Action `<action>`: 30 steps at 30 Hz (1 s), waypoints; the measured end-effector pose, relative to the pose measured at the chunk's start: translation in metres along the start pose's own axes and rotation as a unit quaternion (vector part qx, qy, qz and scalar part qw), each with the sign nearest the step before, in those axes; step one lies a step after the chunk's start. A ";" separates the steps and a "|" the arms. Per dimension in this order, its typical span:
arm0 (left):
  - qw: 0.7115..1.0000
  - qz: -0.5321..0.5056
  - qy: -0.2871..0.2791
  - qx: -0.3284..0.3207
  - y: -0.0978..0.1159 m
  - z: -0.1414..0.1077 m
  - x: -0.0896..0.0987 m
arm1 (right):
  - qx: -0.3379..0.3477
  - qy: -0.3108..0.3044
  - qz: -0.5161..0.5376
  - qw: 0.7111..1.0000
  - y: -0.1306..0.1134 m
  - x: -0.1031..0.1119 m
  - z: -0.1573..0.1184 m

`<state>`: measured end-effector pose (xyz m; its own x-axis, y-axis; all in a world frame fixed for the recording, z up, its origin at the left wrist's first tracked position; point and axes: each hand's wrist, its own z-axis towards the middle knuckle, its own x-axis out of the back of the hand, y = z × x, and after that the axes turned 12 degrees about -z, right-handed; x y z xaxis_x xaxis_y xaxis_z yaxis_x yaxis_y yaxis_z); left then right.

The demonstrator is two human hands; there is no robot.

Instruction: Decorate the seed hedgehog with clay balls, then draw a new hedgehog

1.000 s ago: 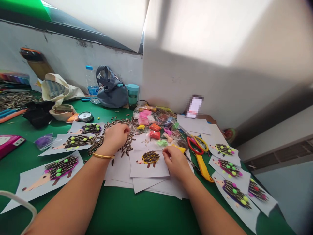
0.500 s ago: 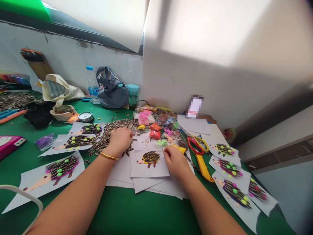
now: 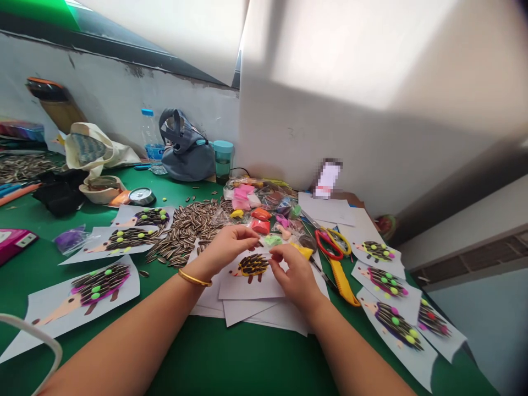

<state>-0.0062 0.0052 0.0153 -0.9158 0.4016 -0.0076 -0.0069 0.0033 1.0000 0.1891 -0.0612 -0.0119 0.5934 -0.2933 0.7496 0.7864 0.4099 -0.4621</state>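
A small paper picture (image 3: 235,287) of a hedgehog (image 3: 253,265) lies in front of me. Sunflower seeds form its spines over a yellow body. Just above its upper edge, my left hand (image 3: 231,247) pinches a sunflower seed (image 3: 259,243) between thumb and fingertips. My right hand (image 3: 295,273) is at the picture's right edge, fingers curled with thumb and forefinger a little apart; I make out nothing between them. To the left of my left hand spreads a pile of sunflower seeds (image 3: 185,228).
Finished-looking hedgehog pictures lie at left (image 3: 53,289) and right (image 3: 400,357). Bagged coloured clay (image 3: 260,226) is behind my hands. Red-handled scissors (image 3: 329,246) and a yellow cutter (image 3: 343,283) lie right. A grey bag (image 3: 187,157) and teal-lidded cup (image 3: 223,162) stand by the wall.
My left hand has moved right from the seed pile to above the hedgehog, with a seed in its fingertips. My right hand has shifted slightly left, its thumb and forefinger parting.
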 end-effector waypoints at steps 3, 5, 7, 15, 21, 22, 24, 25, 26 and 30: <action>0.997 -0.059 -0.033 0.037 0.001 -0.007 -0.011 | 0.015 0.014 0.014 1.000 -0.003 0.001 -0.001; 0.994 -0.074 -0.052 0.053 0.002 -0.010 -0.015 | 0.023 0.017 0.020 0.999 -0.005 0.002 -0.001; 0.992 -0.085 -0.069 0.067 0.003 -0.012 -0.017 | 0.022 0.018 0.023 0.999 -0.005 0.004 -0.001; 0.994 0.003 -0.078 0.083 0.009 -0.012 -0.021 | -0.005 0.012 0.025 1.000 -0.002 0.005 0.001; 0.992 0.040 -0.100 0.066 0.008 -0.012 -0.020 | 0.003 0.021 0.032 0.999 -0.002 0.007 0.001; 0.991 0.045 -0.110 0.064 0.007 -0.012 -0.019 | 0.001 0.020 0.031 0.999 -0.002 0.008 0.001; 0.990 0.068 -0.112 0.056 0.004 -0.010 -0.015 | -0.005 0.015 0.025 1.000 0.000 0.010 0.002; 0.990 0.089 -0.102 0.047 0.002 -0.008 -0.013 | -0.011 0.007 0.017 1.000 0.002 0.012 0.003; 0.989 0.117 -0.083 0.033 0.000 -0.006 -0.010 | -0.018 -0.006 0.004 1.000 0.004 0.014 0.003; 0.958 0.283 -0.014 -0.041 -0.009 0.004 0.009 | -0.046 -0.098 -0.073 0.991 0.013 0.018 0.007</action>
<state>-0.0130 0.0121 0.0064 -0.7716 0.3419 0.5364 0.4545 -0.2935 0.8410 0.2089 -0.0554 -0.0013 0.4337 -0.1666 0.8855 0.8794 0.2925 -0.3757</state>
